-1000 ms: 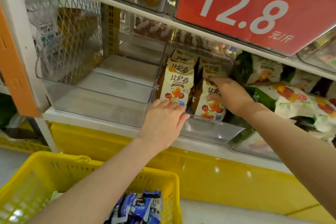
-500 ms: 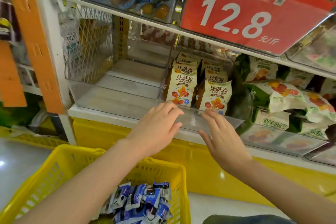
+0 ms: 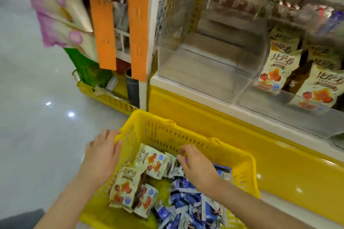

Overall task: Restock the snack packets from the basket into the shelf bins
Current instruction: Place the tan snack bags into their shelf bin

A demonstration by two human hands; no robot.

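Now both hands are down at the yellow basket (image 3: 186, 133), at 6 o'clock, picking out stock for the shelf bins.
Cream packets (image 3: 149, 161) lie heaped on the basket's 9 o'clock side and blue packets (image 3: 188, 202) toward its 4 o'clock. The right hand (image 3: 197, 166) reaches in where the two kinds meet, fingers curled down; I cannot tell whether its grip is clamped on a packet. The left hand (image 3: 101, 152) has its grip closed on the rim at 10 o'clock, thumb hooked over, probably to steady the basket. At 2 o'clock, shelved cream packets (image 3: 277, 69) stand upright, faces out, in a transparent bin (image 3: 279, 98). The neighbouring bin (image 3: 204, 72) at 12 o'clock likely takes the blue ones.
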